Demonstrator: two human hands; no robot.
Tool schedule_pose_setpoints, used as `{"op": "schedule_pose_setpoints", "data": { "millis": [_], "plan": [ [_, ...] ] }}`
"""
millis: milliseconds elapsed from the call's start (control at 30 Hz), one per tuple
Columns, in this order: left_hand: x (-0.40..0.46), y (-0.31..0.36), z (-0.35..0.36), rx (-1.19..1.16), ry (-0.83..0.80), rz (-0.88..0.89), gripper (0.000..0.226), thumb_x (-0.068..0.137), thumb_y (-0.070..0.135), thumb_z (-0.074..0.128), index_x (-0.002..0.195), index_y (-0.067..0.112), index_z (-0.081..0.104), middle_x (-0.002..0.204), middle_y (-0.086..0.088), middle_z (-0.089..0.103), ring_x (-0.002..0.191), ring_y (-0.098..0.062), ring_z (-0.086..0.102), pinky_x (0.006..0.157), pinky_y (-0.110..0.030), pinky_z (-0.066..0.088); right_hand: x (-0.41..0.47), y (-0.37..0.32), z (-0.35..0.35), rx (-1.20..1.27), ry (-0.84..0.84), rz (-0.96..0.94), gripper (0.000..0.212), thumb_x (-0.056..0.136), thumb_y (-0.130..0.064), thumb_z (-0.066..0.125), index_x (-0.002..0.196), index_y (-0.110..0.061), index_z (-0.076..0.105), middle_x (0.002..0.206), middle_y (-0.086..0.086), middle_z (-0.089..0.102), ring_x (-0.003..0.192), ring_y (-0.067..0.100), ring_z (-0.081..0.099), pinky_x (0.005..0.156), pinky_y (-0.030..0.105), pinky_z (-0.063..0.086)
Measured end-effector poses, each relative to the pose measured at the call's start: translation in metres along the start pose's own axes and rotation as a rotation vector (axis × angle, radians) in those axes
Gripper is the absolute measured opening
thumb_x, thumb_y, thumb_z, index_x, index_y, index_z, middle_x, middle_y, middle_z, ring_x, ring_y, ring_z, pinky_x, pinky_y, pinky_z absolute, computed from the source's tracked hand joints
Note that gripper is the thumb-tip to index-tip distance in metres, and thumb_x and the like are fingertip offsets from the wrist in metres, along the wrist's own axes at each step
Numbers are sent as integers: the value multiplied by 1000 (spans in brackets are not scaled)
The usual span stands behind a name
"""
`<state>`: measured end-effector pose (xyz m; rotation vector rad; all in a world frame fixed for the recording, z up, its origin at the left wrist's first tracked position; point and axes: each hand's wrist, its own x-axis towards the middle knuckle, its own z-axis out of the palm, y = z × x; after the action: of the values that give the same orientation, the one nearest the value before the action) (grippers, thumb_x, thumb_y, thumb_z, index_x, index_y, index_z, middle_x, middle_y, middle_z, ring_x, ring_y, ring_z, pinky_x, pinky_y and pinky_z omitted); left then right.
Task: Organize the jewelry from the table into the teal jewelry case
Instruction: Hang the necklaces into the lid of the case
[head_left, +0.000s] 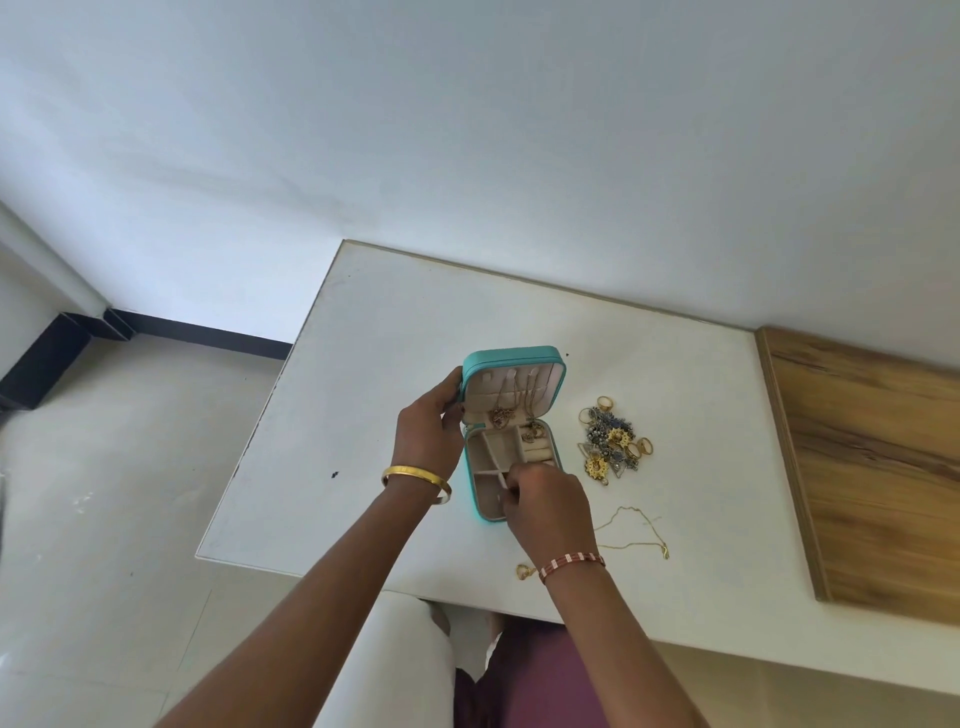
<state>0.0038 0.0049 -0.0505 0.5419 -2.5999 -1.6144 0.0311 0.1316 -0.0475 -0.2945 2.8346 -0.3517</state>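
We steady the open teal jewelry case (511, 434) on the white surface (374, 374), our left hand (428, 426) curled around the left edge of its upright lid while our right hand (545, 501) reaches into the tray's near compartments. The right grip looks pinched together at the fingertips, though what it pinches, if anything, is too small to tell. 2 or more chains already hang inside the lid.

Just right of the case lies a tangled pile of rings and earrings (615, 447). Nearer us, a thin gold chain (636, 530) trails loose on the surface, with a small gold ring (524, 571) beside our right wrist.

We judge these pieces light and slippery; the chain is limp and prone to knotting, so it is best lifted by its clasp or pendant end. The pile's pieces likely snag one another, so each should be pinched singly by its rim and teased free rather than yanked.
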Motion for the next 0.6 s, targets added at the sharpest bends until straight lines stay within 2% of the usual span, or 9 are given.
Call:
{"op": "schedule_pose_setpoints", "data": {
  "millis": [100,233,333,600],
  "plan": [
    [-4,1,0,21,-11,-2,43,92,2,43,132,18,48,123,-5,62,111,-22,57,86,-17,36,-1,-2,0,57,14,63,23,92,-24,50,103,-11,66,99,7,70,91,22,64,84,26,47],
    [-9,2,0,-46,-2,-18,41,90,1,45,127,15,53,118,-8,64,108,-24,61,92,-25,44,-2,-9,2,109,39,115,24,90,-24,52,102,-10,67,98,8,70,90,23,64,85,28,50],
    [-9,3,0,-47,1,-16,40,90,1,47,126,15,54,116,-8,65,105,-24,61,90,-27,45,-1,-12,3,134,47,143,25,90,-26,53,105,-9,65,100,7,70,92,22,65,88,29,51],
    [-7,0,-1,4,-22,-25,40,91,4,47,129,14,52,120,-7,63,111,-22,59,97,-28,43,-1,-7,5,172,59,165,25,90,-25,54,102,-8,67,98,9,70,91,23,65,86,29,50]
  ]
}}
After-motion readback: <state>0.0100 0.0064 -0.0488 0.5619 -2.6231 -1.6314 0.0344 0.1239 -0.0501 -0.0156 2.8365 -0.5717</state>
